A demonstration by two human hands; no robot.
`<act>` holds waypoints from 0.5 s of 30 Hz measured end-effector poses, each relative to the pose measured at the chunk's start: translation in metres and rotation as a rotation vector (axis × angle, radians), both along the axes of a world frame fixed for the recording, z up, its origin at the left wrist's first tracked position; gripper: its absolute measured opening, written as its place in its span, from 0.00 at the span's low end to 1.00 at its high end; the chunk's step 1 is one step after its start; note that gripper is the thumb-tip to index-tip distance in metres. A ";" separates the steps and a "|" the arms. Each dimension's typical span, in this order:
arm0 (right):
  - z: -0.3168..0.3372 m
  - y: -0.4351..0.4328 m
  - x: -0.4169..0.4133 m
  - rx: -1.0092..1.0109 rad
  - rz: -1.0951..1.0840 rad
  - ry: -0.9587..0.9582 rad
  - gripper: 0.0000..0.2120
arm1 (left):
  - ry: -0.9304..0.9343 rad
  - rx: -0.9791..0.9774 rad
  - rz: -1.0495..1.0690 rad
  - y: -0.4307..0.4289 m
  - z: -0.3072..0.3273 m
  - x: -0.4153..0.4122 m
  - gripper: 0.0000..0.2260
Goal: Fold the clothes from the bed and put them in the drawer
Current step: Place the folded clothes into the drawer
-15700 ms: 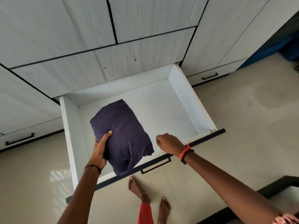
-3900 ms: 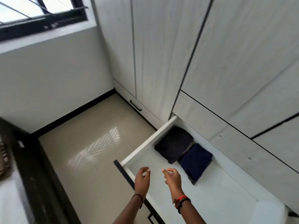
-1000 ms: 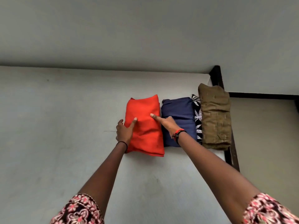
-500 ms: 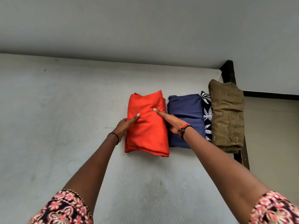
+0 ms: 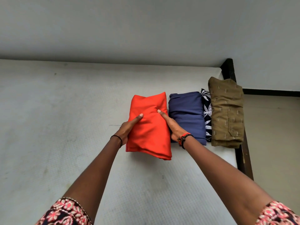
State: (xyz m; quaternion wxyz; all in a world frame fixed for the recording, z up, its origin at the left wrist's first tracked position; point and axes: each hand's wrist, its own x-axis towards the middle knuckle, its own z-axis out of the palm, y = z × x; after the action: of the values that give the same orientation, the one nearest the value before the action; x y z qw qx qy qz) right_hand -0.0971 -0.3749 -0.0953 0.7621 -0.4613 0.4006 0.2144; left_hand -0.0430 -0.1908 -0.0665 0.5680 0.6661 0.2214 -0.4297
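Folded red garment (image 5: 149, 127) at frame centre, on the mattress (image 5: 56, 127). Clamped between left hand (image 5: 125, 129) and right hand (image 5: 172, 127), thumbs pressed on top, other fingers hidden underneath. Navy bundle (image 5: 186, 116), leaf-print piece (image 5: 206, 114), olive bundle (image 5: 227, 112) alongside at right. Best lifted level, squeezed evenly, to keep folds from slumping.

No legible text, label, brand, number or sign was found. Small pale marks on olive folded garment (image 5: 227, 111) and white leaf print on dark folded garment (image 5: 206, 111) were judged pattern only, not lettering.
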 end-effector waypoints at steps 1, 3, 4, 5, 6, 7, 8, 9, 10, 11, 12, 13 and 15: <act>0.003 0.000 -0.004 0.001 0.003 -0.007 0.38 | 0.005 0.003 -0.004 0.000 0.004 -0.005 0.39; 0.012 -0.003 -0.013 -0.002 -0.004 -0.010 0.38 | -0.008 -0.004 -0.018 -0.003 0.012 -0.013 0.32; 0.011 -0.002 -0.015 0.000 -0.018 -0.002 0.39 | -0.013 -0.007 -0.021 -0.003 0.014 -0.017 0.27; 0.024 -0.010 -0.027 -0.023 -0.023 -0.002 0.41 | -0.031 -0.004 -0.029 -0.010 0.027 -0.028 0.24; 0.024 -0.009 -0.031 -0.014 -0.028 -0.001 0.41 | -0.026 -0.007 -0.026 -0.010 0.027 -0.031 0.23; 0.031 -0.014 -0.037 -0.026 -0.028 -0.009 0.39 | -0.039 -0.008 -0.025 -0.014 0.033 -0.038 0.21; 0.035 -0.017 -0.044 -0.021 -0.034 -0.019 0.37 | -0.039 -0.014 -0.023 -0.018 0.038 -0.044 0.20; 0.043 -0.023 -0.054 -0.022 -0.042 -0.025 0.36 | -0.050 -0.018 -0.030 -0.023 0.044 -0.053 0.20; 0.052 -0.030 -0.065 -0.021 -0.053 -0.026 0.35 | -0.051 -0.018 -0.032 -0.030 0.055 -0.063 0.20; 0.062 -0.039 -0.077 -0.018 -0.058 -0.031 0.34 | -0.057 -0.022 -0.034 -0.039 0.064 -0.075 0.21; 0.070 -0.045 -0.087 -0.018 -0.060 -0.034 0.35 | -0.057 -0.030 -0.034 -0.046 0.072 -0.085 0.22; 0.075 -0.051 -0.096 -0.014 -0.065 -0.028 0.38 | -0.062 -0.036 -0.036 -0.052 0.076 -0.094 0.23; 0.093 -0.069 -0.124 -0.040 -0.070 -0.013 0.43 | -0.055 -0.054 -0.053 -0.070 0.092 -0.120 0.25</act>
State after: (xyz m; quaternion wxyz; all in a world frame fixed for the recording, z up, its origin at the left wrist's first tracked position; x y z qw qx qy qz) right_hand -0.2208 -0.4435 -0.0022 0.7624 -0.4633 0.4158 0.1766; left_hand -0.1635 -0.2609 0.0254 0.5801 0.6678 0.1760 -0.4319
